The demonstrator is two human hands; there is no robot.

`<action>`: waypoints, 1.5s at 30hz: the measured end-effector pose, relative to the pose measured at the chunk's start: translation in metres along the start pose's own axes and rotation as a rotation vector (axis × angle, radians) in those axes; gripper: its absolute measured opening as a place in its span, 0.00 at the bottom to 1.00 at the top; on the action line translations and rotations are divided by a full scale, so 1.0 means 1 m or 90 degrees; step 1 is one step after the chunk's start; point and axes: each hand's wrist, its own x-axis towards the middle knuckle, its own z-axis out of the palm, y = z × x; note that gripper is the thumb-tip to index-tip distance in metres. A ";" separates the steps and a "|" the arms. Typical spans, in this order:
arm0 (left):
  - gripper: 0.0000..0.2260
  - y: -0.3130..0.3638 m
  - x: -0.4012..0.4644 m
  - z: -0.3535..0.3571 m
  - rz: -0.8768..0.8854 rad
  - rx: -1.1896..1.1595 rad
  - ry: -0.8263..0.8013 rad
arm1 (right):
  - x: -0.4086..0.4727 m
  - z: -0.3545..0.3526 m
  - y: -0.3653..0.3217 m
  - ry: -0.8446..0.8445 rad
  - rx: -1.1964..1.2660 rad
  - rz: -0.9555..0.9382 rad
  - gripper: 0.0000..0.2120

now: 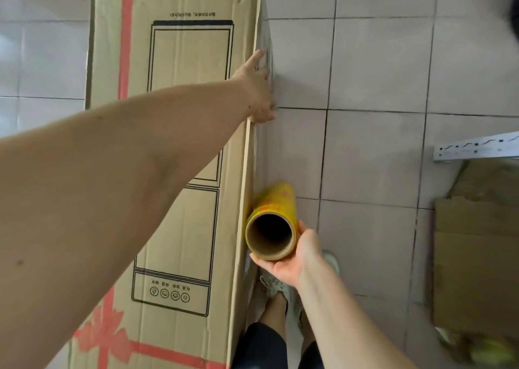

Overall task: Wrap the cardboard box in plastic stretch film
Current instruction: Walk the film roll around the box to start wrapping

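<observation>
Tiled floor (379,149) carries a tall box (179,143); left hand (259,93) presses flat, fingers spread, on its right edge, right hand (295,256) grips the film roll (273,217).

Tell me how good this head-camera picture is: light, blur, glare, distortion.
Head view: soft, even light with faint shadows; wide-angle bending curves the cardboard box edges and floor tile lines; the corners smear, notably bottom right; the left hand and right hand are fairly sharp; pale glare streaks mark the stretch film on the box's side; the yellow roll has a dark core.
</observation>
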 end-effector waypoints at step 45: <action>0.26 0.167 -0.133 0.086 -0.086 -0.189 0.180 | 0.001 -0.048 0.034 0.226 -0.682 -0.286 0.18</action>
